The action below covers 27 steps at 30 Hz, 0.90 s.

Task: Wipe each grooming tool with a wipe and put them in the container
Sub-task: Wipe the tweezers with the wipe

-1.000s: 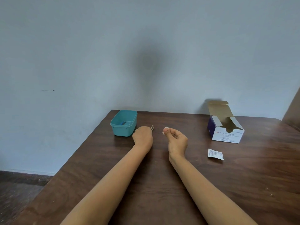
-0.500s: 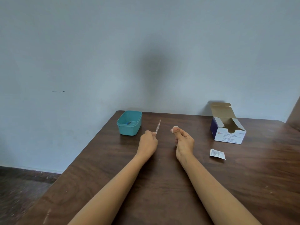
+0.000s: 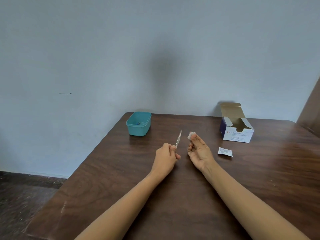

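Hands out over the middle of the table point(image 3: 121, 187), near each other but apart. Left hand point(image 3: 165, 156): fingers curled round the lower end of the tweezers point(image 3: 178, 138), pinching them against the thumb. Right hand point(image 3: 199, 151): palm turned up and inward, fingers curled, pinching a small white wipe point(image 3: 191, 135) at the fingertips. Narrow gap between tweezer tip and wipe, dark wood behind it.

Tweezers: slim and metallic, held off the table. Long axis leaning away from the person and slightly to the right, tip end up and far, pointing toward the back wall point(image 3: 155, 49). Lower end hidden inside the left hand.

Beyond the left hand and to its left, teal container point(image 3: 138, 130), open-topped, near the table's back-left corner and close to both the left edge and the back edge. Something small and blue inside, too small to name. Bare wood between tweezers and container.

Right of the right hand, near it but apart, a white sachet point(image 3: 225, 152) lying flat. Farther back on the right, open box of alcohol swabs point(image 3: 237, 134), lid flap raised, near the back edge by the wall.

Left table edge running diagonally from the back corner toward the near left, with dark floor point(image 3: 26, 196) below. Wide bare wood on either side of the forearms.
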Available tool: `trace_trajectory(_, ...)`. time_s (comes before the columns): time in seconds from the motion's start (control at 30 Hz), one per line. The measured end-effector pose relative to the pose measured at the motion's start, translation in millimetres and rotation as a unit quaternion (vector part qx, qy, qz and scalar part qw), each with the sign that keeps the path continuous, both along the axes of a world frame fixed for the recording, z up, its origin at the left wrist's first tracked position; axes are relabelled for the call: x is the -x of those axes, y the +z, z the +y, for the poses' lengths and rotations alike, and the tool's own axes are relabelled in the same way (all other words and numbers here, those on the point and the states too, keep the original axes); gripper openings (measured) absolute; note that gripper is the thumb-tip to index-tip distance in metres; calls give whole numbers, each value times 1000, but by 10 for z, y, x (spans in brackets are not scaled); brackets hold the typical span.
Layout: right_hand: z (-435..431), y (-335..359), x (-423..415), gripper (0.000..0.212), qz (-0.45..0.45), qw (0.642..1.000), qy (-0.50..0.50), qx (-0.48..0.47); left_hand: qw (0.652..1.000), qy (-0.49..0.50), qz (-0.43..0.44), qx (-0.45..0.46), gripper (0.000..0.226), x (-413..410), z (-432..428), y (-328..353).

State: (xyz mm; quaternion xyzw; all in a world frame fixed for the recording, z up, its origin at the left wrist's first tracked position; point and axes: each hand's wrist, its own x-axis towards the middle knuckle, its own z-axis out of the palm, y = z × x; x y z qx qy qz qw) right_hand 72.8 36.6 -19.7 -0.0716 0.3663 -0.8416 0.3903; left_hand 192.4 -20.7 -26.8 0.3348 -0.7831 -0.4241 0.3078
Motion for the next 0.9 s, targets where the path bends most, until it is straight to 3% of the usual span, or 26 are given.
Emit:
trace_trajectory(0.17,136,-22,-57,6,5,1000,-6,-6,999,-8,29,16,19,-102,172,-46)
trace_trajectory(0.67,186,-35,-55,8,15,1000,-14,0,997,-25,-20,70,16,-103,194,-19)
trace_trajectory(0.9,194,-40,-54,31,52,999,12,-11,996,-25,-26,77,16,-104,202,-21)
